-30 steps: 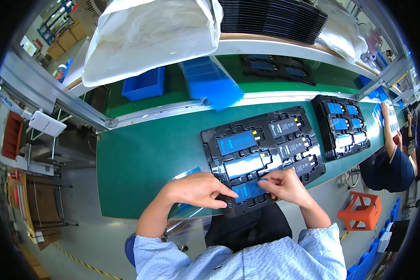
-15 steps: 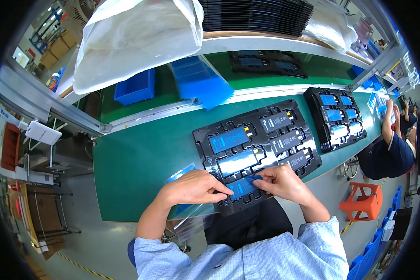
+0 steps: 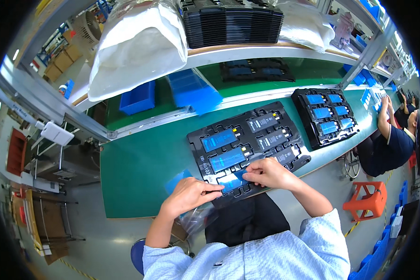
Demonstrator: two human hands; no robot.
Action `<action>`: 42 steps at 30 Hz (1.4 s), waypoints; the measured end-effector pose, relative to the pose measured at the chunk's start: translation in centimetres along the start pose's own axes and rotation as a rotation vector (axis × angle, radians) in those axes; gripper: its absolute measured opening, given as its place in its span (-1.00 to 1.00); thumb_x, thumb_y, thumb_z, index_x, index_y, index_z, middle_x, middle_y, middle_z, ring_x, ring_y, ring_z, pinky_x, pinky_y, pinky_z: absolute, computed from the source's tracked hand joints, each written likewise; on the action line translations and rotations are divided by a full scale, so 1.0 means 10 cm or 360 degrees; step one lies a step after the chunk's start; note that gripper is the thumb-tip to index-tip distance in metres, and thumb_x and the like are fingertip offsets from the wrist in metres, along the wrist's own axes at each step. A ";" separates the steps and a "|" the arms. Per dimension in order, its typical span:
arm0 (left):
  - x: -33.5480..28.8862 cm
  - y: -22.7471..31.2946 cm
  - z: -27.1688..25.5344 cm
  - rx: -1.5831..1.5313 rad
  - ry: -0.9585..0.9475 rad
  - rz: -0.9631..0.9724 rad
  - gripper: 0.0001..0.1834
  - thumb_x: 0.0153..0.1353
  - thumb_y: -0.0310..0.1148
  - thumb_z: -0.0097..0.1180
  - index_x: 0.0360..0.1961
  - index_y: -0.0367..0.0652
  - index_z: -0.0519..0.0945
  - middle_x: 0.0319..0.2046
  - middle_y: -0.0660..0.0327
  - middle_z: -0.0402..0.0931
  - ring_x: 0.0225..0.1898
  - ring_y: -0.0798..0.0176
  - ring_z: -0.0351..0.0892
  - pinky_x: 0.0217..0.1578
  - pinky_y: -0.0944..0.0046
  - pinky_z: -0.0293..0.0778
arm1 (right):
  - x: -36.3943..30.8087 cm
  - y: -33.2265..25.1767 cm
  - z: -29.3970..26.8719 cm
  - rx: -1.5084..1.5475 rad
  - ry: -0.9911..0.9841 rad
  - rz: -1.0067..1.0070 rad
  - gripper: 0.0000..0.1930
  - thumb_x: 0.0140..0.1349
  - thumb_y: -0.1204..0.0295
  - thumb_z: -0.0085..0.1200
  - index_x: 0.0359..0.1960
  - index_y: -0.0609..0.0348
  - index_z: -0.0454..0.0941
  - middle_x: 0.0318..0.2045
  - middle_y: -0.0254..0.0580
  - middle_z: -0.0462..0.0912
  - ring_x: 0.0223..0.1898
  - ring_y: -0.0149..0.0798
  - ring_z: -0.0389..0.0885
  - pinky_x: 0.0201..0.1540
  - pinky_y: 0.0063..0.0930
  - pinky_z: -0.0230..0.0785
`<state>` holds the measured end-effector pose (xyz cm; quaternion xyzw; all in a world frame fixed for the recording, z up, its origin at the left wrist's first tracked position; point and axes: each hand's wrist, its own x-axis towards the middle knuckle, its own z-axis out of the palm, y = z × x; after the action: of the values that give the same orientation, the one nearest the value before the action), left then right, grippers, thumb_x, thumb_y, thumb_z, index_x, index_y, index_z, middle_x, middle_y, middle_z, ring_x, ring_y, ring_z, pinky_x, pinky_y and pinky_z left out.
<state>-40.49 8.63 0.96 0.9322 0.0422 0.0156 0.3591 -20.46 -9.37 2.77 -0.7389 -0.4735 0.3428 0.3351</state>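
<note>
A green work surface [image 3: 140, 168] runs across the bench, with an upper shelf [image 3: 247, 50] above it carrying a large white bag [image 3: 135, 46] and a stack of black trays [image 3: 233, 18]. Blue bins [image 3: 137, 98] stand on the level below the shelf. On the green surface, directly before the person, lies a black moulded tray [image 3: 294, 140] holding flat blue-faced rectangular units in its pockets; a second black tray [image 3: 303, 100] of similar blue units lies near it to the right, apart from it. At the far right another person [image 3: 389, 140] in dark clothing leans on the bench, with an orange stool [image 3: 366, 200] close by. The left hand [image 3: 189, 195] rests palm down at the near left corner of the first tray, fingers extended onto a blue unit [image 3: 231, 179] in the nearest pocket. The right hand [image 3: 268, 172] is curled, fingertips pinching the right end of that same unit. Whether the unit is lifted or seated in its pocket cannot be told. A loose blue sheet [image 3: 177, 179] lies on the green surface just beside the left hand.
</note>
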 end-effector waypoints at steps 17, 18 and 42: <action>-0.31 0.23 0.58 0.0532 0.0743 -0.0047 -0.73 0.18 -0.30 0.15 -0.08 0.01 0.63 -0.68 0.26 0.51 -0.64 0.27 0.48 -0.51 0.27 0.26 | -0.11 0.12 0.14 0.1048 0.0055 0.0025 -0.81 0.36 0.32 -0.05 -0.28 0.21 0.43 -0.43 -0.30 0.53 -0.42 -0.50 0.49 -0.29 -0.62 0.35; -0.32 0.23 0.60 0.0565 0.0767 -0.0044 -0.73 0.17 -0.31 0.16 -0.08 0.00 0.63 -0.69 0.26 0.50 -0.65 0.27 0.48 -0.51 0.28 0.26 | -0.14 0.14 0.07 0.0998 0.0001 0.0105 -0.80 0.36 0.31 -0.03 -0.31 0.19 0.44 -0.47 -0.31 0.53 -0.49 -0.52 0.48 -0.37 -0.64 0.32; -0.29 0.31 0.66 0.0520 0.0897 -0.0148 -0.72 0.16 -0.33 0.17 -0.10 -0.16 0.61 -0.72 0.25 0.49 -0.69 0.28 0.47 -0.51 0.28 0.26 | -0.10 0.19 0.16 0.0493 0.0173 0.0229 -0.75 0.24 0.33 0.14 -0.43 0.31 0.58 -0.71 -0.40 0.52 -0.69 -0.62 0.42 -0.71 -0.70 0.20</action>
<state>-42.77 1.72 -1.83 0.9335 0.1844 0.2496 0.1795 -21.18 -10.67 0.60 -0.7278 -0.3422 0.3944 0.4446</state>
